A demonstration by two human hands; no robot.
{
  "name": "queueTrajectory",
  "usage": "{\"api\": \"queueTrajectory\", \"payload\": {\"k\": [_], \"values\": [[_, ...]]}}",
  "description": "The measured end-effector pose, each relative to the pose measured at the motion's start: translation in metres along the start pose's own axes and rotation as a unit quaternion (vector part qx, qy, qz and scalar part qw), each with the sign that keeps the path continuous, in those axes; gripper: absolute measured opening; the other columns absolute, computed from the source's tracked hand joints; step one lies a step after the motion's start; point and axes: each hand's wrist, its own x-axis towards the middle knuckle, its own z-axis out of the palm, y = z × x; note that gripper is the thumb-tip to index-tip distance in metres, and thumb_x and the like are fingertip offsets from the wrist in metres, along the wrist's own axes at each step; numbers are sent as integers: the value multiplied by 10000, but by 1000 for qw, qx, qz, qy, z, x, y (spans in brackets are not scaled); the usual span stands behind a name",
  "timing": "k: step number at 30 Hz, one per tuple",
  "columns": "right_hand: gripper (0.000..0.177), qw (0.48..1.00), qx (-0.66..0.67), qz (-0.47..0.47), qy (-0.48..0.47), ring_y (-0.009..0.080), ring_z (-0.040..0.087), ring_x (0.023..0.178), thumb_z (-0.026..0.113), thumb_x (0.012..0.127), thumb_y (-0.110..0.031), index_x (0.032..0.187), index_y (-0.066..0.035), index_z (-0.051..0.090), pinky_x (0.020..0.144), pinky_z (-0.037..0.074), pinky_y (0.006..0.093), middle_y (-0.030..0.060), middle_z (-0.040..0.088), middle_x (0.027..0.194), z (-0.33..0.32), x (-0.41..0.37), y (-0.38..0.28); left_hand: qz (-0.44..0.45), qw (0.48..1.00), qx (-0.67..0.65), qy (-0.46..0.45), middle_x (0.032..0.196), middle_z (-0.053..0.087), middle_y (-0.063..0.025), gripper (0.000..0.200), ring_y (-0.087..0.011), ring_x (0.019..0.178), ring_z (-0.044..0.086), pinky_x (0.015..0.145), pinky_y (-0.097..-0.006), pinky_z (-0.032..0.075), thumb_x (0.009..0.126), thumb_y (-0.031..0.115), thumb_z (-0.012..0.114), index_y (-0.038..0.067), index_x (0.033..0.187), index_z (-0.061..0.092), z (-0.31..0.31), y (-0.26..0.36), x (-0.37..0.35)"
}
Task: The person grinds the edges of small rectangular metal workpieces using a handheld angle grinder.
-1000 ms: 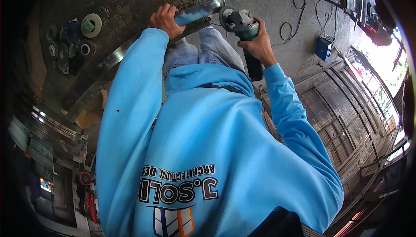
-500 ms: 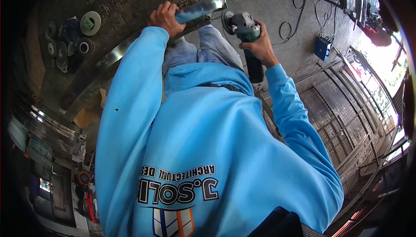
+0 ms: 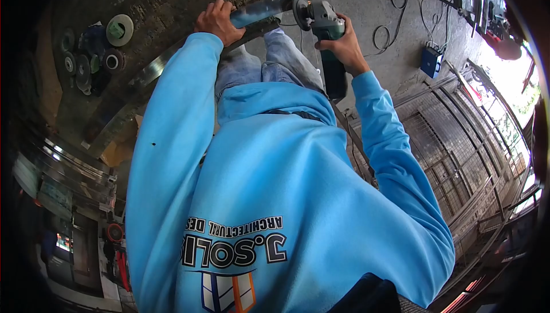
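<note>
My left hand is wrapped over a long shiny metal bar, which lies along the worktable and juts past its edge. In my right hand is a dark green angle grinder, held upright by its body with the head at the top. Its round disc faces the bar and is right at the bar's end. The bar's middle stretch is hidden by my left hand and sleeve.
Grinding discs and other wheels lie on the dark worktable at left. A blue box with cables stands on the floor at right, near a metal grille. A cable loops across the floor.
The grinder in my right hand has moved up and slightly left, bringing its disc to the bar's end. My left hand stays on the bar, shifted only slightly.
</note>
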Motion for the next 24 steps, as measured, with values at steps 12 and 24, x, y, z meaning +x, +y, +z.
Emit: {"api": "queueTrajectory", "payload": {"k": [12, 24], "values": [[1098, 996, 61, 39, -49, 313, 654, 1153, 920, 587, -104, 1552, -65, 398, 1015, 547, 411, 179, 606, 1310, -10, -2, 15, 8, 1000, -6, 25, 1111, 634, -57, 442, -290, 1122, 658, 961, -480, 561, 709, 350, 873, 166, 1073, 704, 2, -2, 0], [1092, 999, 36, 16, -24, 346, 619, 1238, 930, 577, -113, 1538, -56, 415, 1094, 500, 418, 204, 589, 1367, -3, -3, 5, 10, 1000, -7, 15, 1098, 637, -66, 458, -306, 1105, 664, 946, -491, 569, 699, 342, 882, 153, 1075, 702, -3, 0, 0]]}}
